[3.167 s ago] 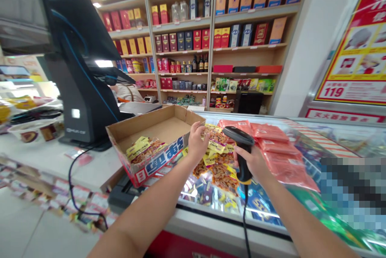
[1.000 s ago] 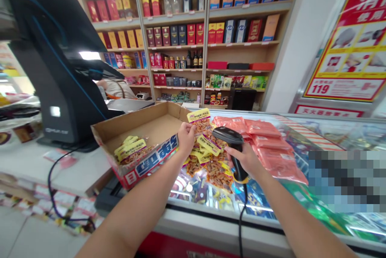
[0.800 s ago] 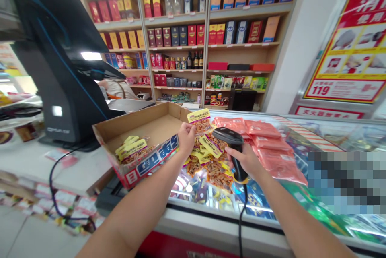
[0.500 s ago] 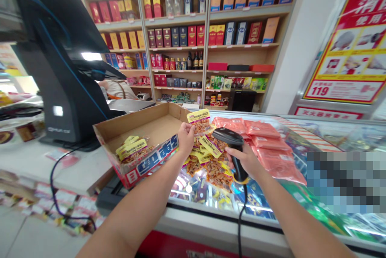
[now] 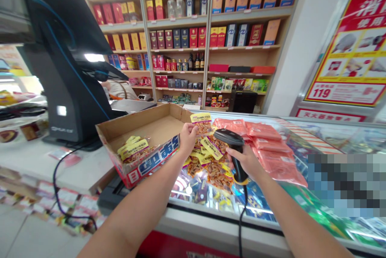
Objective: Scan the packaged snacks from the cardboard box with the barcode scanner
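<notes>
My left hand (image 5: 188,134) pinches the left edge of a yellow-topped snack packet (image 5: 202,123), held above a pile of similar packets. In my right hand (image 5: 245,159) is a black barcode scanner (image 5: 230,139), fingers wrapped round its handle, its head pointing left toward the held packet. The heap of snack packets (image 5: 218,175) lies on the glass counter between my hands. To the left, an open cardboard box (image 5: 144,123) holds a few more packets (image 5: 132,148) in its near left corner.
Red-orange plastic packages (image 5: 276,157) are stacked right of the scanner. A black checkout terminal (image 5: 72,89) stands at the left. The scanner's cable (image 5: 241,221) hangs over the counter's front edge. Shelves (image 5: 181,52) of boxes and bottles line the back.
The held packet has dipped slightly toward the pile, its face tilted a little differently. The whole view has shifted slightly; my right hand keeps its grip on the scanner.
</notes>
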A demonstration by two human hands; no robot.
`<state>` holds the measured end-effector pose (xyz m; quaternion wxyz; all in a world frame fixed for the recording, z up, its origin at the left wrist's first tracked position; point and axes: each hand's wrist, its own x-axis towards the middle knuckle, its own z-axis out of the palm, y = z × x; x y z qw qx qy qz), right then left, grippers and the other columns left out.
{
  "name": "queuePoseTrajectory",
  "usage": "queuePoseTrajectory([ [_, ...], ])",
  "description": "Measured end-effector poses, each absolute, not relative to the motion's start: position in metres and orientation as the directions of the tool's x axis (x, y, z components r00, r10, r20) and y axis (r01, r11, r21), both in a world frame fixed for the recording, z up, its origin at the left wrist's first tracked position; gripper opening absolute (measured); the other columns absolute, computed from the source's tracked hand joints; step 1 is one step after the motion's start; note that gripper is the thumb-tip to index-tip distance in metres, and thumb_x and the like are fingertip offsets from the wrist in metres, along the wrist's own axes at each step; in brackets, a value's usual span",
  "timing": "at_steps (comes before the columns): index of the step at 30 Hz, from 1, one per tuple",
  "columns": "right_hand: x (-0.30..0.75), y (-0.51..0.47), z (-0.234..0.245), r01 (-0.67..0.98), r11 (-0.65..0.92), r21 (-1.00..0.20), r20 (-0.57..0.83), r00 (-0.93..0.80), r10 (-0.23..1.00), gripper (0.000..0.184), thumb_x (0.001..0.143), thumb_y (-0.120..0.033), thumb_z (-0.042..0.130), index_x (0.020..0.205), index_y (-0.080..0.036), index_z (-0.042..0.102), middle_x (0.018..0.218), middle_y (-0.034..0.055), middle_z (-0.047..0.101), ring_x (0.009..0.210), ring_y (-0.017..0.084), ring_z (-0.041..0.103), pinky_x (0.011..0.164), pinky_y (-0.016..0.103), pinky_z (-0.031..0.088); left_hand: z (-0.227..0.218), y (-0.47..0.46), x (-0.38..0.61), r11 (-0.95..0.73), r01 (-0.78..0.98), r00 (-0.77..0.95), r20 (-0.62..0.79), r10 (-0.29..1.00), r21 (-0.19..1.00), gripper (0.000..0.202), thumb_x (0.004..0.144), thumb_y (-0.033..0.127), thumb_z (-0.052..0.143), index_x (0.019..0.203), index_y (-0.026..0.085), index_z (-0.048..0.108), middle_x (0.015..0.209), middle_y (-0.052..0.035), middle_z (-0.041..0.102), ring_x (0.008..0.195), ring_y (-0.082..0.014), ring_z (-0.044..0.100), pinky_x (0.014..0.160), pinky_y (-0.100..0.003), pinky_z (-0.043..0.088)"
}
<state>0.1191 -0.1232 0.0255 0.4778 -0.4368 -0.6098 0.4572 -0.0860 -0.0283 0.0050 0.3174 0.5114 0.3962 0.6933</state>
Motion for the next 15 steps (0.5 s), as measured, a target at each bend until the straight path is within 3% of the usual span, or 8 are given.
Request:
queuePoseTrajectory([
  [2, 0.120, -0.122, 0.024, 0.105, 0.204, -0.973, 0.187, -0.154, 0.970, 0.036, 0.070, -0.048, 0.069, 0.053, -0.019, 0.056, 0.044, 0.0002, 0.055, 0.038, 0.014, 0.054, 0.043, 0.027, 0.046, 0.006, -0.027, -0.085, -0.481, -0.023, -0.137, 0.474, 0.870, 0.876, 0.018, 0.081, 0.025, 0.060, 0.097, 0.019, 0.056, 0.091, -0.0059, 0.071, 0.085, -0.0187, 0.068, 0.079, -0.032, 0.054],
  [5, 0.120, -0.121, 0.022, 0.113, 0.201, -0.973, 0.183, -0.152, 0.971, 0.036, 0.070, -0.048, 0.068, 0.052, -0.019, 0.057, 0.042, 0.0005, 0.056, 0.037, 0.014, 0.053, 0.043, 0.027, 0.047, 0.005, -0.029, -0.084, -0.469, 0.258, -0.067, 0.500, 0.863, 0.844, 0.037, 0.074, 0.019, 0.067, 0.110, 0.017, 0.060, 0.114, -0.0131, 0.069, 0.108, -0.0263, 0.065, 0.098, -0.041, 0.047],
  [8, 0.120, -0.120, 0.022, 0.131, 0.195, -0.972, 0.175, -0.144, 0.974, 0.037, 0.070, -0.049, 0.068, 0.051, -0.019, 0.057, 0.041, 0.0015, 0.056, 0.036, 0.015, 0.052, 0.039, 0.027, 0.045, 0.007, -0.037, -0.083, -0.409, 0.515, -0.100, 0.526, 0.845, 0.754, 0.051, 0.068, 0.015, 0.072, 0.118, 0.012, 0.060, 0.137, -0.0210, 0.054, 0.129, -0.0330, 0.050, 0.110, -0.044, 0.038],
  [10, 0.119, -0.120, 0.022, 0.128, 0.197, -0.972, 0.178, -0.140, 0.974, 0.036, 0.070, -0.048, 0.068, 0.052, -0.019, 0.057, 0.042, 0.0018, 0.057, 0.035, 0.014, 0.052, 0.038, 0.026, 0.045, 0.015, -0.045, -0.084, -0.414, 0.607, -0.092, 0.577, 0.812, 0.679, 0.047, 0.069, 0.013, 0.070, 0.116, 0.012, 0.063, 0.145, -0.0210, 0.046, 0.134, -0.0326, 0.045, 0.112, -0.042, 0.036],
  [12, 0.119, -0.120, 0.022, 0.097, 0.200, -0.975, 0.185, -0.140, 0.973, 0.035, 0.070, -0.047, 0.069, 0.053, -0.019, 0.057, 0.043, 0.0013, 0.057, 0.036, 0.014, 0.053, 0.039, 0.027, 0.046, 0.033, -0.055, -0.089, -0.424, 0.669, -0.064, 0.616, 0.785, 0.611, 0.031, 0.073, 0.014, 0.066, 0.104, 0.015, 0.068, 0.137, -0.0170, 0.056, 0.127, -0.0299, 0.053, 0.109, -0.040, 0.040],
  [15, 0.118, -0.118, 0.022, 0.049, 0.198, -0.979, 0.189, -0.142, 0.972, 0.035, 0.068, -0.048, 0.071, 0.055, -0.019, 0.057, 0.042, 0.0006, 0.056, 0.035, 0.015, 0.053, 0.038, 0.027, 0.046, 0.077, -0.071, -0.110, -0.361, 0.753, -0.042, 0.588, 0.808, 0.550, 0.012, 0.076, 0.018, 0.063, 0.085, 0.019, 0.071, 0.100, -0.0106, 0.073, 0.098, -0.0258, 0.067, 0.095, -0.039, 0.049],
])
